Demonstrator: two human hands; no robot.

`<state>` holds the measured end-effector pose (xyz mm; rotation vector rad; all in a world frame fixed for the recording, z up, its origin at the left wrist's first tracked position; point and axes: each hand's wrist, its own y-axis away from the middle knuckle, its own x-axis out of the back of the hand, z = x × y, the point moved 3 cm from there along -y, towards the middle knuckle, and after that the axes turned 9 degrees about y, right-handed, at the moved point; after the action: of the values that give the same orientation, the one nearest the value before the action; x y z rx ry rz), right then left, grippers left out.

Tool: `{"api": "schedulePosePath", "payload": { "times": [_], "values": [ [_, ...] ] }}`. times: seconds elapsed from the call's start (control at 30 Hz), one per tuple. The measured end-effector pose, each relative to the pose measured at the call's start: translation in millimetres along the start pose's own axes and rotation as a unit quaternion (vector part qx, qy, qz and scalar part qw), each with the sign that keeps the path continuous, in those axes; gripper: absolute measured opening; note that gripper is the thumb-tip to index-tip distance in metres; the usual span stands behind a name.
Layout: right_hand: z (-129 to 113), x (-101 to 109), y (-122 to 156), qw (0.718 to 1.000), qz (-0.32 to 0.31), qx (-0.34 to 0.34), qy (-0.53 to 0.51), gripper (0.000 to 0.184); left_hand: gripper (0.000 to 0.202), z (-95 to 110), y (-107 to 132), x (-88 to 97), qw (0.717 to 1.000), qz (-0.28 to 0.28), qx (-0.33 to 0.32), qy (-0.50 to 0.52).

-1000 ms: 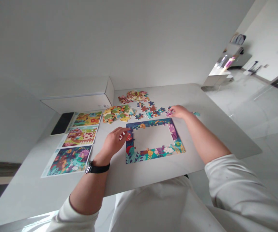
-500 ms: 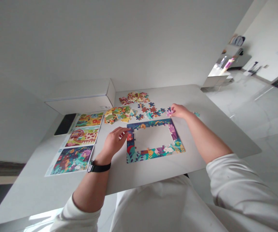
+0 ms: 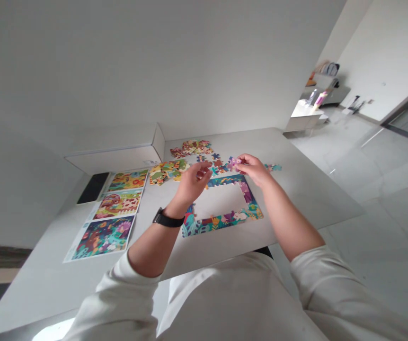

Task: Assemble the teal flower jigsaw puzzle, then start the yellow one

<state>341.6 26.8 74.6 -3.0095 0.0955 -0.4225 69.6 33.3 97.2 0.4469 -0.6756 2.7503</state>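
Note:
My right hand [image 3: 254, 169] pinches a purple puzzle piece [image 3: 233, 164] above the far right edge of the puzzle frame. Hovering over the frame's far left corner is my left hand [image 3: 195, 182], its fingers curved and apart, with no piece visible in it. Below both hands lies the joined puzzle border [image 3: 221, 219], a colourful rectangle around a bare middle. My left hand and forearm hide its upper left part. Loose dark blue and brown pieces [image 3: 218, 163] lie just beyond it.
Yellow-green pieces [image 3: 168, 170] and reddish pieces [image 3: 193, 148] lie in piles farther back. At the left are a sheet with three pictures [image 3: 106, 234], a black phone [image 3: 93, 188] and a white box [image 3: 119, 154]. A few teal pieces [image 3: 274, 167] lie right of my right hand.
My left hand has left the border's left side and moved right and away from me, over its far corner. My right hand has moved slightly left with the purple puzzle piece, which now appears raised.

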Motion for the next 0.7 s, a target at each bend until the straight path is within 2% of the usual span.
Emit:
{"api": "schedulePosePath", "payload": {
  "times": [0.13, 0.2, 0.27, 0.37, 0.47, 0.6, 0.7],
  "values": [
    [10.6, -19.2, 6.9, 0.999, -0.011, -0.001, -0.044, 0.053, 0.029, -15.1, -16.3, -43.3, 0.997, -0.008, 0.065, 0.047],
    [20.9, -25.6, 7.8, 0.999, -0.025, -0.009, -0.045, 0.055, 0.034, -29.7, -13.8, -59.8, 0.988, -0.032, 0.119, 0.088],
    [29.5, -29.8, 8.6, 0.998, -0.037, -0.018, -0.038, 0.054, 0.04, -42.0, -7.4, -69.8, 0.981, -0.041, 0.138, 0.131],
    [35.3, -31.3, 9.5, 0.999, -0.021, -0.013, -0.025, 0.05, 0.045, -54.1, 3.0, -77.4, 0.97, -0.053, 0.143, 0.187],
    [37.6, -28.5, 9.1, 1.0, 0.028, 0.001, -0.001, 0.048, 0.045, -60.0, 9.4, -81.7, 0.962, -0.061, 0.156, 0.213],
    [43.5, -21.0, 9.2, 0.995, 0.097, -0.025, 0.025, 0.05, 0.049, -63.0, 12.0, -84.2, 0.95, -0.038, 0.192, 0.243],
    [42.3, -18.4, 13.2, 0.995, 0.091, -0.028, 0.008, 0.05, 0.052, -62.3, 12.5, -84.0, 0.943, -0.026, 0.193, 0.271]
  ]
}}
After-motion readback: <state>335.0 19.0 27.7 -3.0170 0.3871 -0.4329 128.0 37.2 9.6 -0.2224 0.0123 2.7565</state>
